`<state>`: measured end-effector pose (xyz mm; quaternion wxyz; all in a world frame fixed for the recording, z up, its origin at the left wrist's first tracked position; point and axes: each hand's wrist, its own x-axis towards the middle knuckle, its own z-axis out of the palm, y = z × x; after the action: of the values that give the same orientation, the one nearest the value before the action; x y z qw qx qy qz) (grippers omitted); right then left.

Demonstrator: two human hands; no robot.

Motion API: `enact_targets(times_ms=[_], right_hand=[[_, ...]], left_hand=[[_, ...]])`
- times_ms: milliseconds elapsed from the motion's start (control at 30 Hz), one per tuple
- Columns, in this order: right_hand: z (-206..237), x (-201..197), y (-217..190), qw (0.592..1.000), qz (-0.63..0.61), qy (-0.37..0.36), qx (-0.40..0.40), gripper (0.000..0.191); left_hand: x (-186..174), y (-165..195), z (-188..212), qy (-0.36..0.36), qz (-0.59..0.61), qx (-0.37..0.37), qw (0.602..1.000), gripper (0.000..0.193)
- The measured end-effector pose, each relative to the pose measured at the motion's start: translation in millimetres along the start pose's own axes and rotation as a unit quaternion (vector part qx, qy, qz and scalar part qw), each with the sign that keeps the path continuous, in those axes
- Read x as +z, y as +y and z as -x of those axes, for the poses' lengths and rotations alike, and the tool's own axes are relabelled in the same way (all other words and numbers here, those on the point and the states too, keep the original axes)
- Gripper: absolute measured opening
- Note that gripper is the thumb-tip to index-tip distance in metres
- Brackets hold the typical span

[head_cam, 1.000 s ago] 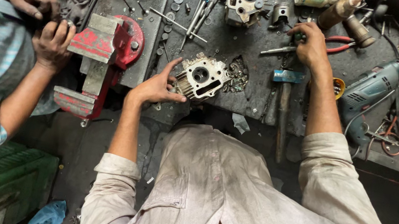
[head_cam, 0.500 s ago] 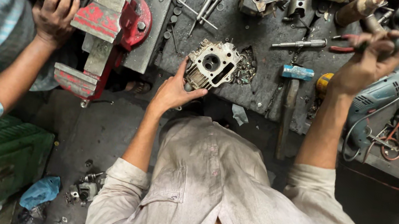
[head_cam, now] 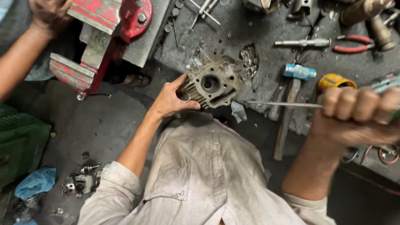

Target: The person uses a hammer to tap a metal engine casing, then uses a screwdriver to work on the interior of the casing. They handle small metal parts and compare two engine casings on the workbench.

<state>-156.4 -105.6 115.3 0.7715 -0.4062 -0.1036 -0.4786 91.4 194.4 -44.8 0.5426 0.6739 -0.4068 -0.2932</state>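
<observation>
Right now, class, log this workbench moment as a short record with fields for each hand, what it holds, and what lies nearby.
Left hand: grips grey metal engine part at the workbench edge
Right hand: fist closed on thin metal rod, tip toward the part
Nearby: hammer, red vise, red-handled pliers
Other person: hands beside the vise

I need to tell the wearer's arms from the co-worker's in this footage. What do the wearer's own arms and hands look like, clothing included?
Both the left hand and the right hand are bare: no gloves, rings or watch show. The forearms are bare too. The person wears a pale grey, grime-stained button shirt with its sleeves rolled up to about the elbows. The right hand is motion-blurred, so finer marks cannot be made out.
</observation>
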Motion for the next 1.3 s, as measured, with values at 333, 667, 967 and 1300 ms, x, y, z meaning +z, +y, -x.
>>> enact_targets(times_ms=[333,667,967,1300], right_hand=[[-30.3,110.1,-23.1,0.971,0.002,-0.225,0.085,0.050],[-20.9,171.6,-21.3,0.967,0.092,-0.228,0.060,0.051],[-11.0,166.7,-9.0,0.981,0.060,-0.178,0.038,0.050],[-11.9,158.6,-13.2,0.977,0.087,-0.183,0.071,0.050]], left_hand=[[46.5,60.7,5.7,-0.035,0.077,0.083,0.993,0.101],[61.1,83.0,7.4,-0.011,0.052,0.159,0.986,0.114],[68.9,95.3,13.2,-0.020,0.083,0.136,0.987,0.115],[69.8,102.6,19.4,-0.011,0.087,0.098,0.991,0.112]])
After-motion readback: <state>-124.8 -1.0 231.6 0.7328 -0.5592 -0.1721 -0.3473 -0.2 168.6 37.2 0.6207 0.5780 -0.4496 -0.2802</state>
